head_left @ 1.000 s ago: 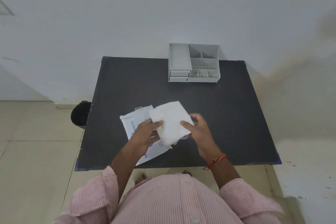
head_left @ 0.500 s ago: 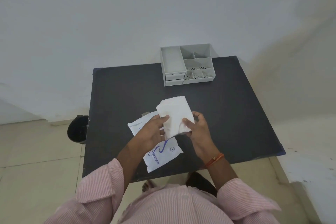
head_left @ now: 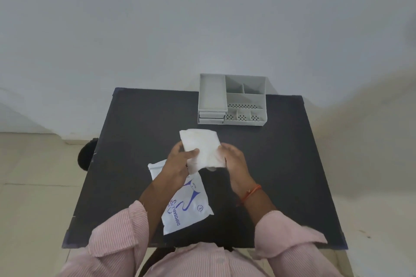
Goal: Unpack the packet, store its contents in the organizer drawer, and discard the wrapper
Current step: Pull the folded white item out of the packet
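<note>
A folded white cloth-like item [head_left: 202, 147] is held above the middle of the black table [head_left: 281, 164]. My left hand [head_left: 180, 162] pinches its left edge and my right hand [head_left: 233, 159] grips its right edge. Under my left forearm lies the flat white wrapper [head_left: 186, 207] with blue print, resting on the table near its front. The grey organizer [head_left: 231, 99] stands at the far edge of the table; its two small drawers [head_left: 211, 117] at the lower left are closed.
A black bin [head_left: 86, 155] stands on the tiled floor just left of the table. A pale wall rises behind the table. My pink striped sleeves fill the bottom of the view.
Both hands have lifted the folded white item slightly away from me, clear of the wrapper. The wrapper stays flat on the table. My head has shifted, so the scene sits differently in the frame.
</note>
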